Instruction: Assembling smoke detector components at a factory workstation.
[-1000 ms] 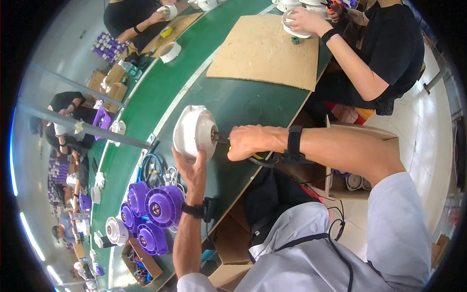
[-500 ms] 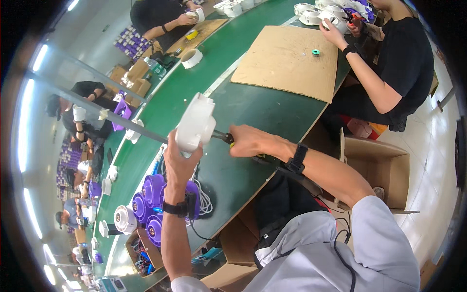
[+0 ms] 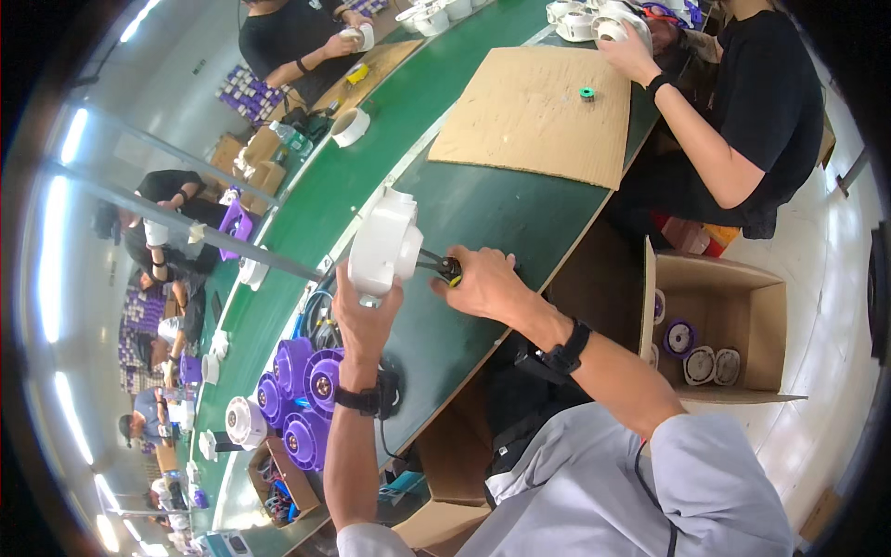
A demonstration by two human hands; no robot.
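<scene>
My left hand (image 3: 368, 320) grips a round white plastic housing (image 3: 376, 251) from below and holds it raised over the green table (image 3: 483, 223). Closed around the handles of a pair of pliers (image 3: 450, 270) with black and yellow grips is my right hand (image 3: 492, 288). The pliers' dark jaws reach the housing's right side, by its projecting collar; whether they bite on it cannot be made out. Purple round motor housings (image 3: 305, 441) stand clustered left of my left forearm.
A cardboard sheet (image 3: 529, 121) lies ahead with a small green spool (image 3: 587, 94). At the right, an open carton (image 3: 719, 306) holds several round parts. A tool box (image 3: 295, 483) sits at the lower left. Co-workers sit along the green conveyor (image 3: 408, 121), one close at right.
Both hands, with the housing and pliers, have shifted slightly right in view. The housing has turned a little, and the view now shows more of the carton's contents.
</scene>
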